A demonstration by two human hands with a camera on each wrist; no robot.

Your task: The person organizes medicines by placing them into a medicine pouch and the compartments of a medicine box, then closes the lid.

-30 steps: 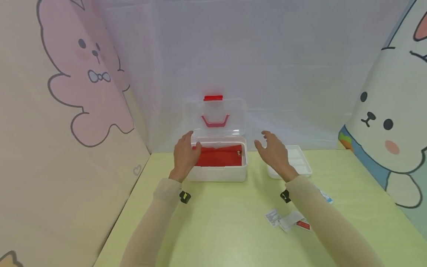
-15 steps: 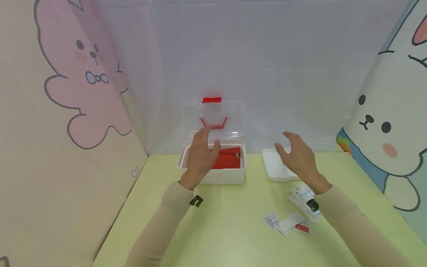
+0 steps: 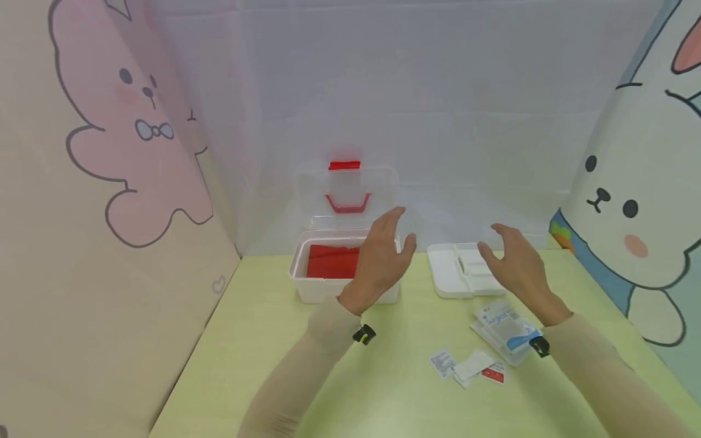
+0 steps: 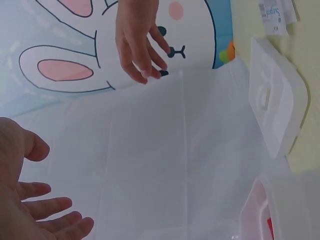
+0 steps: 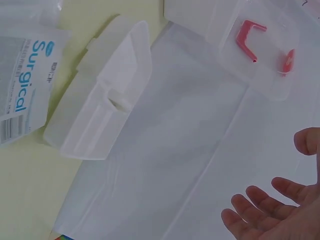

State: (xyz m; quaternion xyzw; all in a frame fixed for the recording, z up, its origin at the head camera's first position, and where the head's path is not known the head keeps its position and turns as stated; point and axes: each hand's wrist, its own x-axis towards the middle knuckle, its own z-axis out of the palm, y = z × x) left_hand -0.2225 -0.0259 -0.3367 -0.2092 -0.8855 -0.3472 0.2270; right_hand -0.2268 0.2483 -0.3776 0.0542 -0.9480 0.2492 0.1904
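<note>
Your left hand (image 3: 382,258): fingers slightly spread and gently bent, thumb held apart. It's raised, crossing the right end of the white box (image 3: 320,293) in the head view; the left wrist view shows it clear of the box. Your right hand (image 3: 520,266): same shape, fingers a bit separated, thumb out. It's up near the white divided tray (image 3: 445,277), apart from it in the right wrist view.

Box sits at the back of the table (image 3: 263,347), red pouch (image 3: 331,266) inside, clear lid (image 3: 347,184) tipped back with red handle (image 3: 348,209) and red latch (image 3: 344,165). Tray is to the right of the box.

Labels: the packet (image 3: 506,325) in front of the tray reads "Surgical" in blue, with an oval logo and a barcode; other print too small to read. It overlaps another white packet. Nearer you: a small grey-printed packet (image 3: 442,363), a white strip (image 3: 473,365), and a red-and-white packet (image 3: 494,373). Can't make out the lettering on those.
</note>
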